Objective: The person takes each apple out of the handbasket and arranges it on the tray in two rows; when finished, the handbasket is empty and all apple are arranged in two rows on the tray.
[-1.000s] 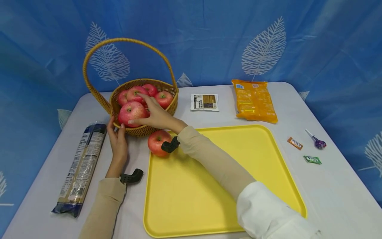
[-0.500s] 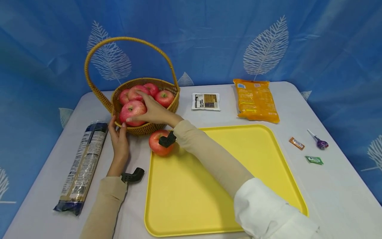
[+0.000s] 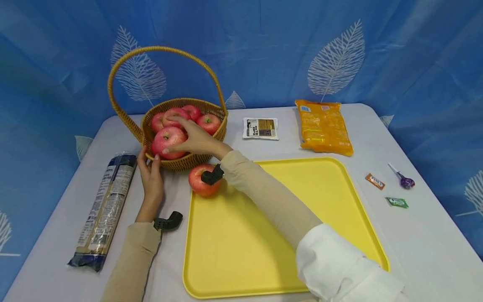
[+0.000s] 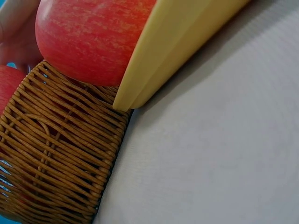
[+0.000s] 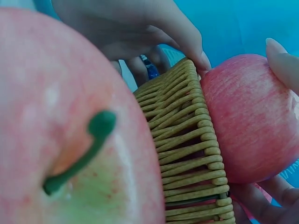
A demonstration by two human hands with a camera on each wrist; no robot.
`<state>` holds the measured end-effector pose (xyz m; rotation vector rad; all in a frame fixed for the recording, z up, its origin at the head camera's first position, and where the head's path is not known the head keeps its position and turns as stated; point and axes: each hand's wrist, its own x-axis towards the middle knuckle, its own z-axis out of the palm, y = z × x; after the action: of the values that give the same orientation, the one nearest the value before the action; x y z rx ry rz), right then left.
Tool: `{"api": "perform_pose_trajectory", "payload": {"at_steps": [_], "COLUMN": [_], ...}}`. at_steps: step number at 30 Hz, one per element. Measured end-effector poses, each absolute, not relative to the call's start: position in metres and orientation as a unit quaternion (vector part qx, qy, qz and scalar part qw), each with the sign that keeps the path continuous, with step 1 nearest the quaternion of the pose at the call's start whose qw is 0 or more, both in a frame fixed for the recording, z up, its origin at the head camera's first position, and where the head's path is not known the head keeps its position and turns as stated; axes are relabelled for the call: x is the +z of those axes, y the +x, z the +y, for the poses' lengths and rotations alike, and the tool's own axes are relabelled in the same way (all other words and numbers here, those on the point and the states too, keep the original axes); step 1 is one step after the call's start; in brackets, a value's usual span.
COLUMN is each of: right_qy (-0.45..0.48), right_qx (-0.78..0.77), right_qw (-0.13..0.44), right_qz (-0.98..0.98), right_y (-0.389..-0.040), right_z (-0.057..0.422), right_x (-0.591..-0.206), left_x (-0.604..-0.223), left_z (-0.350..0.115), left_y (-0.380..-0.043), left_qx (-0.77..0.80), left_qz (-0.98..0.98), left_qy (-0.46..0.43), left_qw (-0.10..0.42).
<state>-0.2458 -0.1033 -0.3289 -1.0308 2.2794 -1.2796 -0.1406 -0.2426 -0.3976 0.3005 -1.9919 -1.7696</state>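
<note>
In the head view, my right hand (image 3: 200, 140) reaches into the wicker basket (image 3: 185, 163) and grips a red apple (image 3: 167, 144) at its near left side, thumb and fingers spread round it. The right wrist view shows that apple (image 5: 261, 121) just over the woven rim, with fingers on two sides. My left hand (image 3: 151, 182) holds the basket's near left rim, thumb at the edge and fingers against the outer wall. Several more apples (image 3: 209, 123) fill the basket. One apple (image 3: 201, 186) sits by the tray's far left corner, partly hidden behind the right wrist's black camera mount.
A yellow tray (image 3: 234, 243) lies under the right forearm. Left of the left arm is a long clear-and-blue noodle-like package (image 3: 102, 209). At the back are a small white packet (image 3: 260, 128) and an orange bag (image 3: 324, 128). A lollipop (image 3: 403, 180) and two small wrapped sweets (image 3: 375, 181) lie right.
My right wrist has shifted slightly left and away from me, the hand still round the apple. My left hand stays on the rim; the head view has turned a little.
</note>
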Motion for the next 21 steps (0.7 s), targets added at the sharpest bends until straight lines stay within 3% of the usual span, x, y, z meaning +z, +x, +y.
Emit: {"api": "perform_pose_trajectory", "payload": {"at_steps": [13, 21], "right_qy": [-0.382, -0.398], "right_qx": [-0.424, -0.423], "right_qw": [0.144, 0.144], "right_qz": [0.808, 0.802], "right_y": [-0.238, -0.234], "right_z": [-0.099, -0.099], "right_x": [-0.332, -0.333], "left_x": [-0.419, -0.407], "left_z": [-0.250, -0.244], "left_y": [-0.148, -0.141], "left_qx": [-0.644, -0.645], "left_qz": [-0.717, -0.719], "left_qy": [0.104, 0.106], "left_qw": [0.247, 0.236]}}
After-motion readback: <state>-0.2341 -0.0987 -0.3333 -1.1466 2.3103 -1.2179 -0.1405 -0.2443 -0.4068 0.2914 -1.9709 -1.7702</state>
